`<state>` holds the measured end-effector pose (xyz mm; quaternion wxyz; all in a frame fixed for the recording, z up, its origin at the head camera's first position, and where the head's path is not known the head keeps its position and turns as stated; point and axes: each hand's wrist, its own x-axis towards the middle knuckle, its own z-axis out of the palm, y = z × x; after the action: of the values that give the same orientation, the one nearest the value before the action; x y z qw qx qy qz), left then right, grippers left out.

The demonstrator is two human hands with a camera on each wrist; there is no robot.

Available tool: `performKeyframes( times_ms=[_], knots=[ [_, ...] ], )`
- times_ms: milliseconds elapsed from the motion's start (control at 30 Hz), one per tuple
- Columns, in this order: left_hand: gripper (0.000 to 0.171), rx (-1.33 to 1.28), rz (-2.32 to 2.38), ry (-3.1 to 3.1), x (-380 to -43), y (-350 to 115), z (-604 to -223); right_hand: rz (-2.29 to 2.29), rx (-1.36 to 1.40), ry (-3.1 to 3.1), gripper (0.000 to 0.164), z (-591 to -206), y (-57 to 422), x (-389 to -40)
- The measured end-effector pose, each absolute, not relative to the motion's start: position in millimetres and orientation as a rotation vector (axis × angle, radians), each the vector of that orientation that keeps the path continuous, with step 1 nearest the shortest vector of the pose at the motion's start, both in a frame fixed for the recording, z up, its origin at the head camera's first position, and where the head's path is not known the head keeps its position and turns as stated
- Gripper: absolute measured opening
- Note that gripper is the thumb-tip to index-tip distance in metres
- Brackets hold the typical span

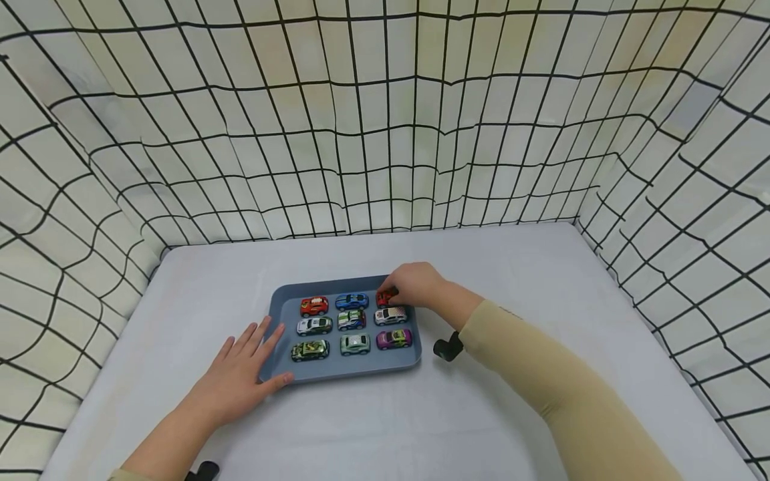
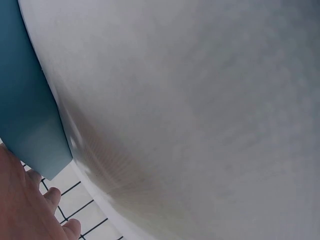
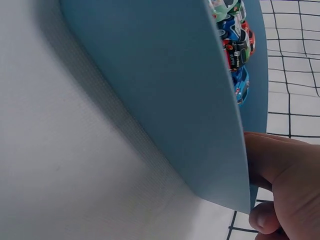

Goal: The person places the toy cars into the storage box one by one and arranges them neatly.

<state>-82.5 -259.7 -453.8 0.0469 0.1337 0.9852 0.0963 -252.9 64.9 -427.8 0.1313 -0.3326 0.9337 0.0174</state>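
Note:
A blue-grey tray point(image 1: 373, 374) holds several small toy cars set out in rows. At its far right corner my right hand point(image 1: 418, 284) reaches over the rim and pinches a red toy car point(image 1: 385, 295), which the fingers partly cover. In the right wrist view, that hand point(image 3: 295, 185) bends over the tray wall, and the car itself is hidden. My left hand point(image 1: 237, 374) lies with fingers spread at the tray's left edge, thumb by the front left corner. The left wrist view has part of this hand point(image 2: 25, 205) beside the tray's outer wall point(image 2: 32, 100).
Nearest the right fingers are a white patterned car point(image 1: 391, 315) and a blue car point(image 1: 351, 301). A purple car point(image 1: 394, 339) sits at the front right of the tray. The white table point(image 1: 421, 427) is enclosed by a black grid net point(image 1: 385, 147) at the back and sides.

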Motion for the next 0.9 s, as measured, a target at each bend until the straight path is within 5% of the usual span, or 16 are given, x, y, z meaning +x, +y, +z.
performKeyframes(
  times_ms=[900],
  knots=[
    [0.097, 0.427, 0.301, 3.006, -84.6, -258.0, -451.1, -0.192, -0.964, 2.813, 0.043, -417.8, 84.7, -242.5]
  ],
)
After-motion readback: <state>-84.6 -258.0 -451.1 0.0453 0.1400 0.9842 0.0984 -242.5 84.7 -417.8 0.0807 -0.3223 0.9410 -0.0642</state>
